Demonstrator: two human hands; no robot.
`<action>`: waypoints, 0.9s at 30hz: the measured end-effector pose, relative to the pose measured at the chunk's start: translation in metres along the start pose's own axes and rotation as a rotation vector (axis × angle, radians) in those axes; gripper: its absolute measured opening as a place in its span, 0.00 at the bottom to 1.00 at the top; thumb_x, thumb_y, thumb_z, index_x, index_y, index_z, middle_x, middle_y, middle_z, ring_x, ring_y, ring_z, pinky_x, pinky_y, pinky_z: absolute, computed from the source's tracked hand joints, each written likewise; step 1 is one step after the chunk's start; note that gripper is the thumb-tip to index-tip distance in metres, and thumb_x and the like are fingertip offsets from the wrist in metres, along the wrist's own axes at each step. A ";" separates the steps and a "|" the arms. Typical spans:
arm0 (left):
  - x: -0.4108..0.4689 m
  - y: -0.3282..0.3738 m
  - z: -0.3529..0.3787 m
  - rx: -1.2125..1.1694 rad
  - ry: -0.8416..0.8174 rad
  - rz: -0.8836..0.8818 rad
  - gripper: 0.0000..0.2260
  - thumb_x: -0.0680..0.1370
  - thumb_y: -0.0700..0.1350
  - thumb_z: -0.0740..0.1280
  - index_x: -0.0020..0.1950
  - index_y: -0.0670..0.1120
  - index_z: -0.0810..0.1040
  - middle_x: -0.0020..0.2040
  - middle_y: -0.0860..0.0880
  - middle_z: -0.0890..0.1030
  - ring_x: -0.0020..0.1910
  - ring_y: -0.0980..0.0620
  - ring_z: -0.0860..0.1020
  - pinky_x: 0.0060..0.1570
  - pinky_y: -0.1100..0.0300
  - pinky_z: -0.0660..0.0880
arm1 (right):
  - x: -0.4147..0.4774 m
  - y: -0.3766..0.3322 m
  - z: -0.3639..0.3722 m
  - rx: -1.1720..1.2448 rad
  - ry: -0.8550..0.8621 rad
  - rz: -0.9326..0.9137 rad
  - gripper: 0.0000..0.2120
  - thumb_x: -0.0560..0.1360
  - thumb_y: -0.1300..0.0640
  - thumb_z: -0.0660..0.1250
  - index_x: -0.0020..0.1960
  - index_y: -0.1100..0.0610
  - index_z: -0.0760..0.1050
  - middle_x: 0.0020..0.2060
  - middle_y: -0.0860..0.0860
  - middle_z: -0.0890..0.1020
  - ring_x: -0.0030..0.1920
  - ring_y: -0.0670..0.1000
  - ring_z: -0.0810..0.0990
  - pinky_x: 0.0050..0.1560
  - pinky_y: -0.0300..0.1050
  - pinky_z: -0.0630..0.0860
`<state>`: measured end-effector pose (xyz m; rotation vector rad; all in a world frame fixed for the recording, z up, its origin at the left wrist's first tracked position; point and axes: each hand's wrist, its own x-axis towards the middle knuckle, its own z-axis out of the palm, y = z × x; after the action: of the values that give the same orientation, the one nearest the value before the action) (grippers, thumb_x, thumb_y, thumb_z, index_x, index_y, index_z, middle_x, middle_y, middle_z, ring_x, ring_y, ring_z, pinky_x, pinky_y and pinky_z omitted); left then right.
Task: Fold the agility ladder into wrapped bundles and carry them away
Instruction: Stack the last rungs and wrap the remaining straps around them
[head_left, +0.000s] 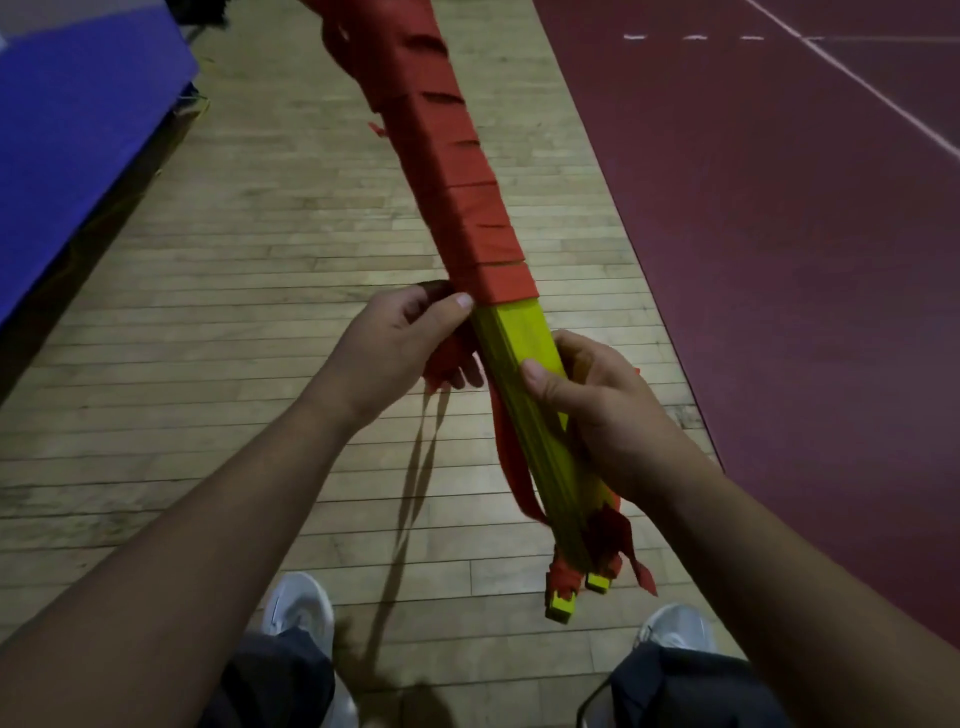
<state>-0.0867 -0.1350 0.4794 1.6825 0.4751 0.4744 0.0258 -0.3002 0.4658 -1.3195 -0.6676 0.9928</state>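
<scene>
The agility ladder is gathered into one long bundle (524, 364) of stacked yellow rungs, held slanting up and away from me. Red strap (457, 176) is wound in many turns round its far half. The near half shows bare yellow, with loose red strap ends hanging at the bottom tip (597, 545). My right hand (592, 400) grips the yellow stack at its middle, thumb across the top. My left hand (400, 343) holds a run of red strap just left of the bundle, at the edge of the last turn.
I stand on a wooden plank floor (234, 322); my white shoes (298, 608) show below. A dark red court surface (779, 234) with white lines lies to the right. A blue mat (78, 130) lies at the left.
</scene>
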 end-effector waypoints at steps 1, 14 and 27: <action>-0.001 0.000 -0.001 0.036 -0.010 0.002 0.11 0.83 0.47 0.64 0.44 0.47 0.83 0.32 0.45 0.84 0.28 0.47 0.80 0.33 0.51 0.74 | 0.000 0.000 0.001 -0.018 0.058 -0.019 0.14 0.78 0.59 0.71 0.60 0.65 0.76 0.43 0.52 0.83 0.42 0.50 0.82 0.42 0.45 0.79; -0.019 0.000 0.034 0.192 0.309 0.017 0.11 0.74 0.54 0.75 0.50 0.49 0.85 0.34 0.53 0.83 0.32 0.54 0.83 0.40 0.50 0.83 | 0.005 0.021 0.016 -0.574 0.325 -0.220 0.15 0.78 0.51 0.72 0.49 0.49 0.64 0.41 0.54 0.76 0.35 0.49 0.73 0.30 0.37 0.69; -0.013 0.005 0.020 -0.018 0.351 -0.030 0.07 0.80 0.44 0.70 0.53 0.41 0.84 0.39 0.50 0.85 0.37 0.57 0.83 0.37 0.64 0.78 | 0.007 0.016 0.025 -0.717 0.196 -0.310 0.14 0.79 0.51 0.70 0.54 0.51 0.65 0.52 0.51 0.71 0.51 0.49 0.75 0.44 0.38 0.75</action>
<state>-0.0860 -0.1597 0.4804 1.5774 0.7477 0.7545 0.0041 -0.2831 0.4539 -1.8290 -1.0934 0.3607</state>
